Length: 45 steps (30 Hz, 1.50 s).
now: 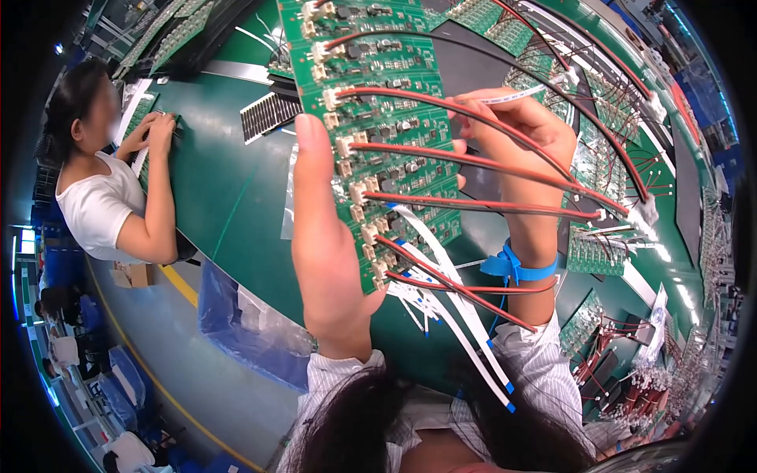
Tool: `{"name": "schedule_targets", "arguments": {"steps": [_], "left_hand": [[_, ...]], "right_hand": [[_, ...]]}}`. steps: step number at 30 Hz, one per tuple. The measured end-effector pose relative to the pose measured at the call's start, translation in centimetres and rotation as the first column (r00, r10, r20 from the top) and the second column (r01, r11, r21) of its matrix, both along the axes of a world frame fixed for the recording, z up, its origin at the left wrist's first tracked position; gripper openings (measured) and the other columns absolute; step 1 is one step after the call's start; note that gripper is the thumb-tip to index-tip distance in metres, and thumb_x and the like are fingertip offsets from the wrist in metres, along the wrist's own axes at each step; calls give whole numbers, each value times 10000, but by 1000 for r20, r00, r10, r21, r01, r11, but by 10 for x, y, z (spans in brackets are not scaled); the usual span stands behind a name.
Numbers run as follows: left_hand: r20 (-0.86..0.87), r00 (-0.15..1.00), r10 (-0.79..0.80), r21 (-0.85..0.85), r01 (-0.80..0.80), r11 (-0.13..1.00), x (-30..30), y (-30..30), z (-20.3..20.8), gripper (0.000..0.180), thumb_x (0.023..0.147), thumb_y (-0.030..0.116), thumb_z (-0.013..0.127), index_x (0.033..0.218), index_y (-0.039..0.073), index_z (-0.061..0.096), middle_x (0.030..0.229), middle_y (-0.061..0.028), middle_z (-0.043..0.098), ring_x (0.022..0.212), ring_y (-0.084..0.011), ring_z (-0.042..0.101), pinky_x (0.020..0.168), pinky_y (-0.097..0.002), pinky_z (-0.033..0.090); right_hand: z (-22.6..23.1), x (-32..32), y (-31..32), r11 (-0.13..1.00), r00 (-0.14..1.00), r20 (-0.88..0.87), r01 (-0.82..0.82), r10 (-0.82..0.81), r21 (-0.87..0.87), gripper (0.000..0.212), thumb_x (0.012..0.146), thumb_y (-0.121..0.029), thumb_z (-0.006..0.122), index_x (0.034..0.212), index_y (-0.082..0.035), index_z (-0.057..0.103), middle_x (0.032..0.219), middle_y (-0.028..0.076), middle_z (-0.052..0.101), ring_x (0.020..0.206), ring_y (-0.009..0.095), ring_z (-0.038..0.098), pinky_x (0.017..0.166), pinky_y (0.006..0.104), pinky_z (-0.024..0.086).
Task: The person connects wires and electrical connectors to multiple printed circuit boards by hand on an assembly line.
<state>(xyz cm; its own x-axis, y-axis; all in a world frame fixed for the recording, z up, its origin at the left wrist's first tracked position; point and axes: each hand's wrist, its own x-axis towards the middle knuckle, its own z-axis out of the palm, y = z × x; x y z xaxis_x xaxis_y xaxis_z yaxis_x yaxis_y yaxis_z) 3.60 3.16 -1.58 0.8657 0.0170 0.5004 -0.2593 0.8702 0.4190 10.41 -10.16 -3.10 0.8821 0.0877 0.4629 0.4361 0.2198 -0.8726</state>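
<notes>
"What is being held?"
"A green circuit board (398, 124) is being gripped by the left hand (326, 244), above the tabletop (213, 158)."
"And by the right hand (527, 138)?"
"A white ribbon (516, 96) is being pinched, beside the board's edge."

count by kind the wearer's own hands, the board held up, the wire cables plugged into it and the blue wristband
Own hands: 2 (left hand, right hand)
Held circuit board: 1
Wire cables plugged into that board: 6
Blue wristband: 1
Total: 10
</notes>
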Motion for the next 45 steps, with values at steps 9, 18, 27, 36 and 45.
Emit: {"name": "schedule_targets", "arguments": {"steps": [9, 18, 27, 36, 45], "left_hand": [[169, 632, 756, 760, -572, 308, -17, -8, -6, 663, 778, 114, 562, 1324, -77, 237, 1264, -163, 404, 1114, -198, 440, 930, -308, 380], [-15, 843, 538, 574, -434, 695, -23, -5, 25, 498, 851, 299, 402, 1205, -51, 373, 1101, -217, 508, 943, -270, 545, 790, -350, 462], [-217, 814, 539, 439, -412, 798, -26, 39, 22, 548, 916, 396, 241, 1271, -20, 288, 1192, -303, 370, 1013, -419, 469, 823, -511, 429], [-217, 843, 491, 479, -347, 807, -35, 56, 36, 619, 889, 401, 186, 1365, 6, 172, 1399, -280, 115, 1272, -414, 226, 1011, -549, 243], [-263, 855, 448, 471, -291, 833, -33, 66, 32, 625, 894, 421, 191, 1361, 5, 182, 1403, -264, 131, 1259, -380, 271, 1012, -506, 274]], "right_hand": [[13, -15, 0, 987, 991, -22, 130, -132, -93, 62, 778, 4, 592, 827, 40, 601, 710, 49, 610, 566, 61, 537, 487, 175, 418], [20, -38, -22, 974, 979, -35, 194, -199, -118, 180, 795, -113, 635, 853, 51, 591, 775, 99, 637, 612, 118, 607, 566, 214, 490], [-35, -92, -24, 426, 990, 117, 138, -75, -894, 145, 748, -146, 542, 718, -5, 551, 672, 134, 564, 624, 297, 583, 529, 394, 436], [-76, -117, -39, -36, 999, 24, 22, -48, -999, 162, 738, -170, 603, 752, -25, 533, 741, 120, 571, 652, 304, 589, 544, 414, 463], [-110, -109, 7, 104, 977, 211, 214, -34, -971, 195, 669, -123, 637, 766, -19, 502, 764, 139, 541, 698, 296, 585, 537, 384, 470]]}}
